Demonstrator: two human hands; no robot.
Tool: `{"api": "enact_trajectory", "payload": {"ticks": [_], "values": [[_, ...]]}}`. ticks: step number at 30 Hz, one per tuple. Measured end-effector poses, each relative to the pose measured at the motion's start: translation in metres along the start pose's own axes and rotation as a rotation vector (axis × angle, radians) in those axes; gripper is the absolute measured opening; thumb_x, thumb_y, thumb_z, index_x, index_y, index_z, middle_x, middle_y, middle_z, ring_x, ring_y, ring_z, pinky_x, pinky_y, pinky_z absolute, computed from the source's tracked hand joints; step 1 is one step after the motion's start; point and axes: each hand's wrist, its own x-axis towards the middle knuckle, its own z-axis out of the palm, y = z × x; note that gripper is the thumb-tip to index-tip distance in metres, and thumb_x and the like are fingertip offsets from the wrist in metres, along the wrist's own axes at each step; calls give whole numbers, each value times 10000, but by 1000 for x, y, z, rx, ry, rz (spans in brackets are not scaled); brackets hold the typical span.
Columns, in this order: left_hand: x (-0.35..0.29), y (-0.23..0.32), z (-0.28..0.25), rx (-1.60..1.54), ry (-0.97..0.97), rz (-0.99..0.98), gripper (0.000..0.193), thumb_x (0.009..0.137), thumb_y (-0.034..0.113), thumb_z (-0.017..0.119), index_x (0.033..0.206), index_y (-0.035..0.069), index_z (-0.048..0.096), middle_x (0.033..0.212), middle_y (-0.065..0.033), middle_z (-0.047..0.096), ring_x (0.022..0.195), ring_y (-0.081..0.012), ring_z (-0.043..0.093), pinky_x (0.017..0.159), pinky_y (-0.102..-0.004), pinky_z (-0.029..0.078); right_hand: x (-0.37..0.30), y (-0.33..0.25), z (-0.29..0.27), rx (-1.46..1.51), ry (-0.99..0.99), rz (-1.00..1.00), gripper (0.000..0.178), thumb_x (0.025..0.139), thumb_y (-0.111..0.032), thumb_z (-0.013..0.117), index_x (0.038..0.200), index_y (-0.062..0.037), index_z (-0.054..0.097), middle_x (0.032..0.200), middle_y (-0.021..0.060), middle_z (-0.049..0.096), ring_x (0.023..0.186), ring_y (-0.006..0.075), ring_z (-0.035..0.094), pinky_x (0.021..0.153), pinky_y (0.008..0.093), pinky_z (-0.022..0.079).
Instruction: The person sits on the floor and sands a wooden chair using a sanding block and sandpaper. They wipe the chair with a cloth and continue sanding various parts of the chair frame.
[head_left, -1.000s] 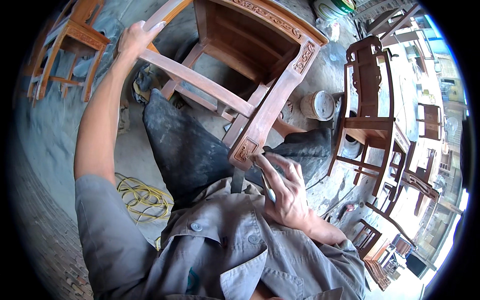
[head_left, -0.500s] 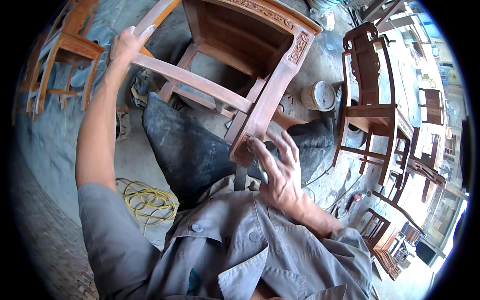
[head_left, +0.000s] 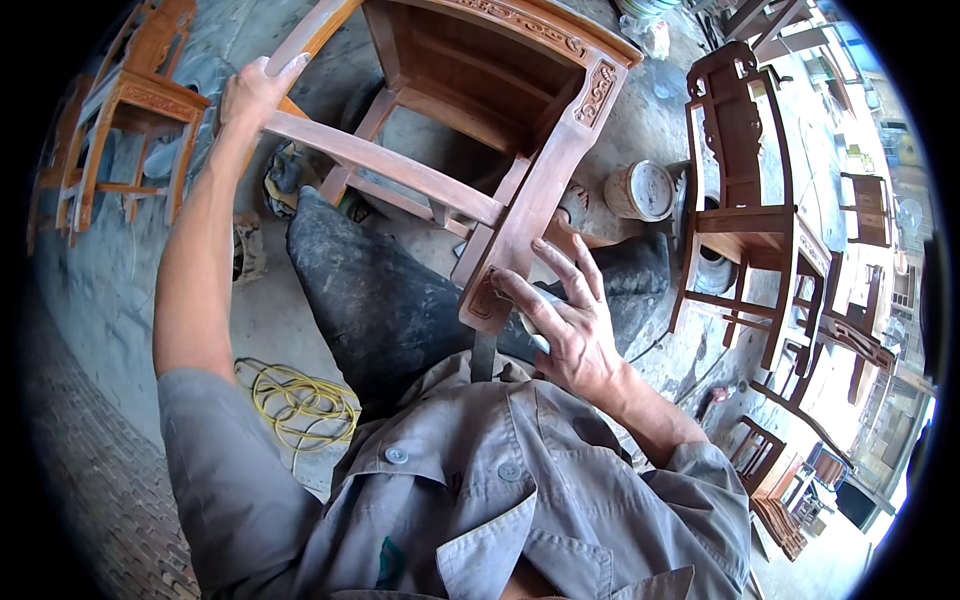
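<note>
A reddish-brown wooden furniture frame (head_left: 400, 175) with carved panels lies tipped over in front of me, one leg reaching toward my waist. My left hand (head_left: 257, 92) is wrapped round a rail at its upper left, with the arm stretched out. Over the near end of the carved leg (head_left: 492, 292), my right hand (head_left: 572, 335) presses its index finger on the wood. A pale, smooth, slim object (head_left: 537, 336) shows under that hand's fingers and palm; its kind is mostly hidden. The hand's other fingers are raised and partly spread.
A coiled yellow cord (head_left: 298, 405) lies on the floor at left. Beyond my right knee stands a pale bucket (head_left: 640, 190). A tall-backed wooden chair (head_left: 740, 215) stands at right, an orange-brown one (head_left: 150, 100) at upper left. My dark-trousered legs (head_left: 370, 290) flank the frame.
My right hand has shifted slightly right along the leg's end, its fingers lifting and spreading, baring more of the carving and pale object. My left hand keeps its hold.
</note>
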Motion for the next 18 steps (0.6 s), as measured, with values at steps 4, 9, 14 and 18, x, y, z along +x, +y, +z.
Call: {"api": "enact_trajectory", "payload": {"ticks": [4,9,14,18], "values": [[-6,7,-5,-13,-48,-22,922,850,755,610,1373,-5,616,1245,-271,683,1192,-402,653,1000,-461,512,-21,-6,6,123,-64,9,934,595,-175,747,1484,-43,497,1075,72,755,1443,345,438,1247,626,180],[-5,2,0,-10,36,-3,879,855,749,609,1311,-1,652,1176,-279,701,1150,-416,665,970,-475,513,-5,11,10,57,10,-88,955,582,-194,772,1487,-71,492,999,59,750,1441,359,443,1244,639,188],[-2,-3,3,-36,38,32,805,865,737,611,1208,14,697,1078,-266,724,1063,-424,691,911,-488,522,-12,1,0,30,16,-179,864,579,-277,718,1406,-61,585,1050,56,751,1397,326,495,1242,616,244],[0,-4,8,-25,61,39,767,877,724,608,1176,26,713,1054,-258,729,1035,-423,698,885,-485,528,-8,-6,11,55,-28,-166,845,605,-253,736,1404,-37,565,1126,45,741,1386,327,495,1228,627,263]]}}
